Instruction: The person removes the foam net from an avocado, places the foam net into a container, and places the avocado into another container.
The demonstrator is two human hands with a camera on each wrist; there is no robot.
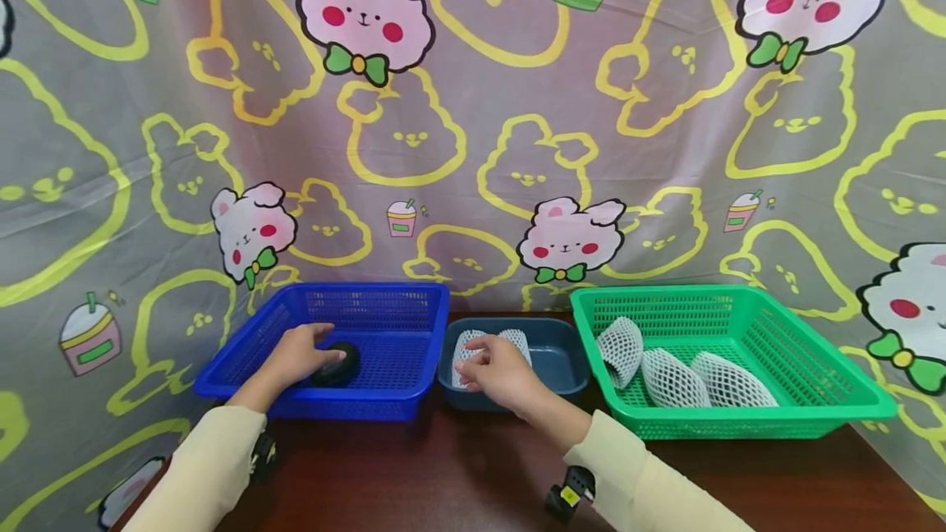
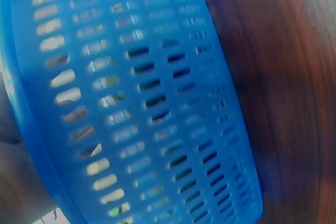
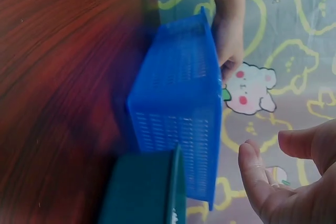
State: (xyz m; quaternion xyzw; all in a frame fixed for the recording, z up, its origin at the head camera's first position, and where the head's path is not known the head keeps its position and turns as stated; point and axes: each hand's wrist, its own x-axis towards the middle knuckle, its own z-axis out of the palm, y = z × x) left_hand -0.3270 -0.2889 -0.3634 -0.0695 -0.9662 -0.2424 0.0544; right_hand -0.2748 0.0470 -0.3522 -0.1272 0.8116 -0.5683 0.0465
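Observation:
In the head view my left hand (image 1: 297, 354) reaches into the blue basket (image 1: 432, 335), beside a dark, round fruit-like object (image 1: 346, 364). The thumb overlaps the object's upper side, while the fingers extend above it without curling round it. My right hand (image 1: 502, 369) hovers over a small dark blue-grey bin (image 1: 565, 360), holding nothing; its thumb and fingers stand apart in the right wrist view. White foam-net sleeves (image 1: 517, 341) lie in the bin, partly hidden by this hand. The left wrist view mostly shows the blue basket's slotted wall (image 2: 131, 103).
A green basket (image 1: 813, 364) stands at the right with three white foam nets (image 1: 672, 378) in it. All the containers sit on a dark brown wooden table (image 1: 414, 474). Behind them hangs a patterned curtain (image 1: 473, 105).

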